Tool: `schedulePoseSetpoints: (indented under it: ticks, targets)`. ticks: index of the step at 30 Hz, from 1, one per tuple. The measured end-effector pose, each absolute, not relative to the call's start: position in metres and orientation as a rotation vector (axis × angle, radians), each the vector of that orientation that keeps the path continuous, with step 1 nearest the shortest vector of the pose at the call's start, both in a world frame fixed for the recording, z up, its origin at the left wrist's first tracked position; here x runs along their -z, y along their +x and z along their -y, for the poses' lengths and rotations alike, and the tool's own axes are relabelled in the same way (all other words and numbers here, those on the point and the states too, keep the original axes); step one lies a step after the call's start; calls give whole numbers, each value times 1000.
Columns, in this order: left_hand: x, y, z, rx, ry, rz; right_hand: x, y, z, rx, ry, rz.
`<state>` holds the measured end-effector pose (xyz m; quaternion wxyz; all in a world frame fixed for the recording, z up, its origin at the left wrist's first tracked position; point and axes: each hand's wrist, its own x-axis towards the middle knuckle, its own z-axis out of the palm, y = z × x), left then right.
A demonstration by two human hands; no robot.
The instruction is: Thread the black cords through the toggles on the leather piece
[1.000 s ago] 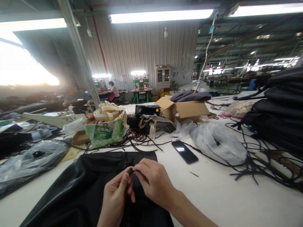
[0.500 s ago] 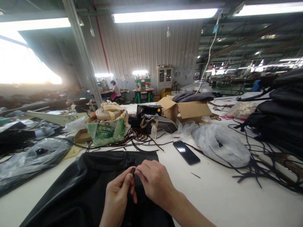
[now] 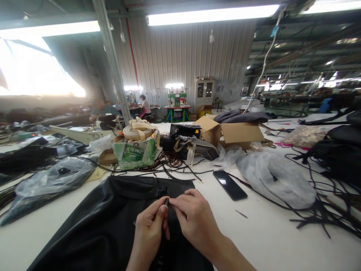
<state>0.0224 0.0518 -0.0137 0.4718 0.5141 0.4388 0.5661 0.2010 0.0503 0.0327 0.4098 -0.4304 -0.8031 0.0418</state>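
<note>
Both hands meet over a black leather-like piece [image 3: 113,214] spread on the white table. My left hand [image 3: 150,226] is closed, its thumb and forefinger pinching a small, narrow black piece [image 3: 167,202] that stands up between them. From the right, my right hand [image 3: 196,216] brings its thumb and fingertips together against the top of that piece; whatever lies between these fingertips is too small to make out. Just beyond the fingers, a black fitting [image 3: 163,191] rests on the leather-like material. The lower end of the small piece is hidden by my left fingers.
A phone [image 3: 229,185] lies to the right, near a thin dark scrap [image 3: 241,214]. Clear plastic bags [image 3: 275,178], black cords [image 3: 313,222] and an open cardboard box [image 3: 242,132] sit beyond. A green basket [image 3: 137,154] of webbing stands behind the material. Two people are farther back.
My view has turned slightly left, so the scene sits farther right. Both hands stay together at the small black piece; my right hand's outer fingers have lifted a little.
</note>
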Motion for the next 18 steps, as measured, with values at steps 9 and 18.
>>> schedulePoseSetpoints:
  ticks: [9, 18]
  targets:
    - [18, 24, -53, -1404, 1277, -1073, -24, 196, -49, -29, -1045, 1939]
    - [15, 26, -52, -1411, 1295, -1075, -34, 207, -52, -285, -1211, 2078]
